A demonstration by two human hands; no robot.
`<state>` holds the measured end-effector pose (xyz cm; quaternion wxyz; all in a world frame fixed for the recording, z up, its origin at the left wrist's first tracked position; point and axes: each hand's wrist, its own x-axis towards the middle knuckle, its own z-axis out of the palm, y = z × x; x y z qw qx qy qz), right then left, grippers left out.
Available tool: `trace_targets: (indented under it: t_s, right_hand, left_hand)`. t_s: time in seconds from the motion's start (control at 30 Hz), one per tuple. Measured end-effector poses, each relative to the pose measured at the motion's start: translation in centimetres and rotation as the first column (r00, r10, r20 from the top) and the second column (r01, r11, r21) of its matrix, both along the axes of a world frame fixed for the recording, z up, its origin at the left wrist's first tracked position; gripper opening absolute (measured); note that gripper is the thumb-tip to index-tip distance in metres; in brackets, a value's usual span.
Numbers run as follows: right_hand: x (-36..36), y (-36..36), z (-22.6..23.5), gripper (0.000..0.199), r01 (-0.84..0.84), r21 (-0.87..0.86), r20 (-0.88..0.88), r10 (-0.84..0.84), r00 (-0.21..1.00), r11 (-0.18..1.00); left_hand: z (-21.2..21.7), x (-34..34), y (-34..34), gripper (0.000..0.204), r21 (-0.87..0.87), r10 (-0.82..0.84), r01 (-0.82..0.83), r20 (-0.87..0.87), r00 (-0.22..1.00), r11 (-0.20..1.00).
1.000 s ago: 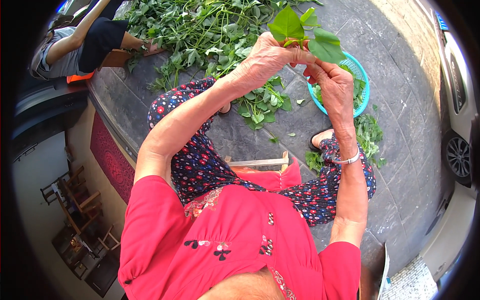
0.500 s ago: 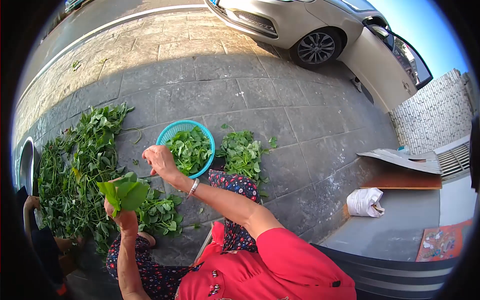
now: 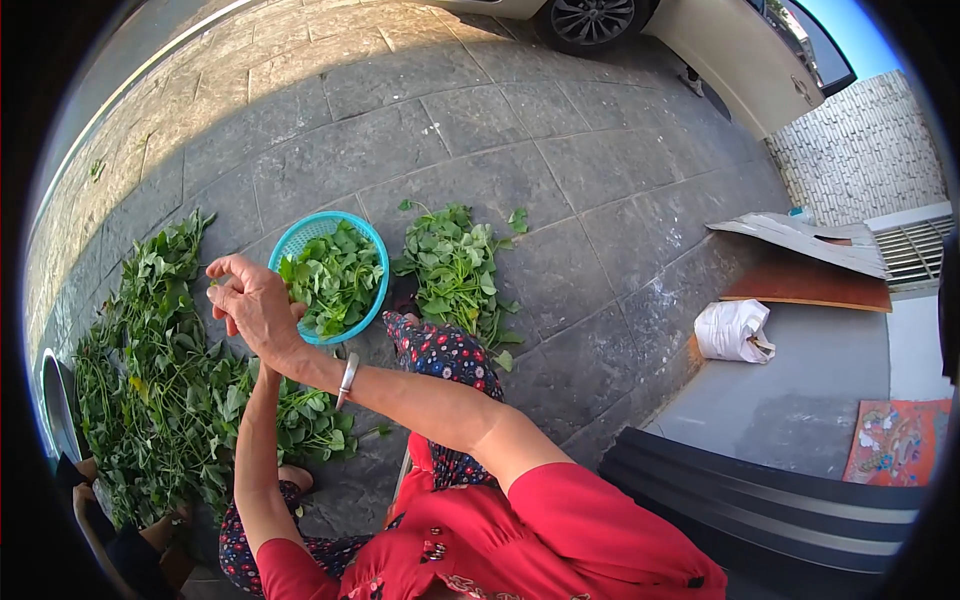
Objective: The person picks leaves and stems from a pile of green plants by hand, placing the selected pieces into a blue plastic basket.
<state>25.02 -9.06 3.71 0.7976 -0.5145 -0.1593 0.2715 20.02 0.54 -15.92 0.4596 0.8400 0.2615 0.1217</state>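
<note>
- The right hand (image 3: 255, 305), a silver bangle (image 3: 347, 378) on its wrist, is raised before the person with fingers curled inward; a scrap of green shows at the fingertips, but what it pinches is too small to tell.
- The left hand sits right behind the right one and is almost wholly hidden by it, so whether it is clenched or loose cannot be told; only its forearm (image 3: 257, 450) rises from below.
- Just beside the hands, to the right, stands a round turquoise plastic basket (image 3: 296, 238) filled with plucked green leaves (image 3: 335, 280).
- Below and to the left of the hands, a wide heap of leafy green stems (image 3: 150, 380) lies spread on the grey stone paving (image 3: 480, 120).
- A smaller pile of leafy greens (image 3: 455, 270) lies on the paving just right of the basket.
- The person wears a red top (image 3: 520, 540) and dark flowered trousers (image 3: 445, 355).
- Well apart to the right, a white tied bag (image 3: 733, 330) rests on a grey step, near a flat sheet of cardboard (image 3: 800, 240).
- A pale car (image 3: 720, 50) is parked at the top edge.
</note>
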Motion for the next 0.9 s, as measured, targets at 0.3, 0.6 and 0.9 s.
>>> trace_targets:
  t_s: [0.3, 0.6, 0.9]
  right_hand:
    - [2.0, -0.6, 0.0, 0.009, 0.122, 0.057, -0.199, -0.108, 0.974, 0.991]
    - [0.3, -0.2, 0.4, 0.011, -0.083, 0.135, -0.086, 0.096, 0.992, 0.987]
    - [-0.4, 0.9, -1.3, 0.019, -0.132, -0.031, -0.015, 0.132, 0.991, 0.991]
  left_hand:
    - [-4.6, -4.9, -4.6, 0.021, 0.125, 0.044, -0.028, -0.132, 0.99, 0.992]
    - [-15.6, -25.4, -8.2, 0.019, 0.131, 0.022, 0.109, -0.732, 0.68, 0.985]
    - [-15.5, -21.4, -4.9, 0.019, 0.339, 0.278, -0.127, -0.444, 0.852, 0.932]
